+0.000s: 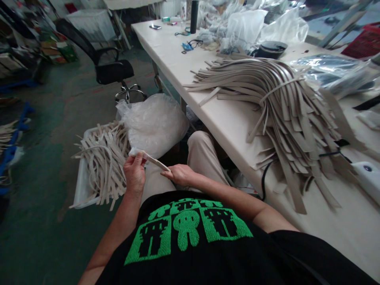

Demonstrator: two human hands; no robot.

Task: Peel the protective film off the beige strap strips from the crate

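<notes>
Both my hands hold one beige strip over my lap. My left hand is closed round its left end, fingers curled. My right hand pinches the strip's right end, close to my knee. Just left of my hands, a white bin on the floor holds several loose beige strips. A large heap of the same strips, tied with a band, lies on the white table to my right.
A full clear plastic bag rests behind the bin. A black office chair stands further back on the green floor. The table's far end carries plastic bags, a black bottle, glasses and a phone. A white device sits at right.
</notes>
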